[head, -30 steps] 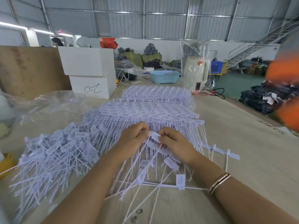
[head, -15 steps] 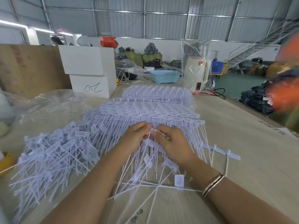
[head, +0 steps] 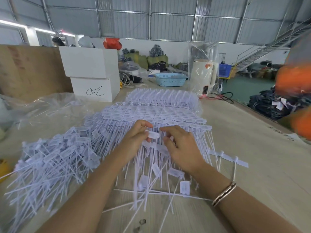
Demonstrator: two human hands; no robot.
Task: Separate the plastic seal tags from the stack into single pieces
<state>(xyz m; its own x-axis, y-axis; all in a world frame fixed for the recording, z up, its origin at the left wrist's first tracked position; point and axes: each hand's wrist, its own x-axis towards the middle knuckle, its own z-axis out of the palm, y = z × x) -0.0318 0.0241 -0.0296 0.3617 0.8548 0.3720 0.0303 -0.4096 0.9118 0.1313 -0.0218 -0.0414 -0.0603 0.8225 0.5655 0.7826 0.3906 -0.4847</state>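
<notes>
Head view: left hand [head: 134, 137] is pinching one seal tag [head: 152, 135] by its flag, lifting it off the stack [head: 156, 115] on the table [head: 252, 148]. Right hand [head: 182, 148] is hovering loose-fingered, probably steadying the strips so only one is snapping free.

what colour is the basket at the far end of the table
Light blue, with a lattice pattern in its wall; the basket shows in the head view.

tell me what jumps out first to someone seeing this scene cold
The broad stack of white plastic seal tags fanned across the middle of the wooden table, with a messy heap of loose tags to its left. Over the stack's near edge, the left hand pinches a single tag while the right hand hovers beside it, fingers loose. Two stacked white boxes stand behind.
</notes>
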